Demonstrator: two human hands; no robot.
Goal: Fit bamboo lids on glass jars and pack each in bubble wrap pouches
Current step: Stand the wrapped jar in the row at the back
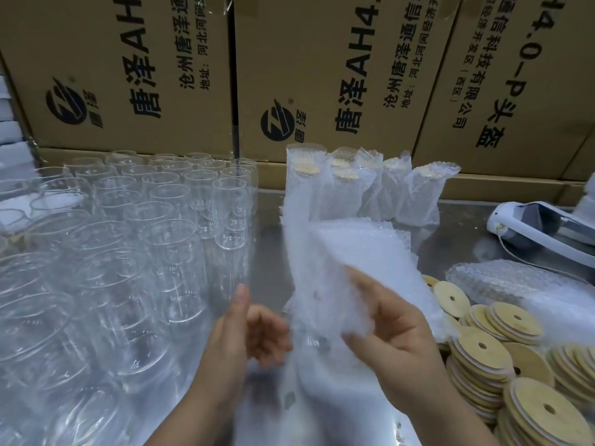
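The bubble wrap pouch (317, 313) stands long-ways up, top pointing away. The right hand (396, 342) pinches its right side near the middle. The left hand (244, 333) curls just beside it; I cannot tell if it holds anything.

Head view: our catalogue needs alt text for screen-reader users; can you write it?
A person's right hand pinches a bubble wrap pouch above a metal table, the left hand curled beside it. Empty glass jars crowd the left, bamboo lids are stacked on the right, and wrapped jars stand before cardboard boxes.
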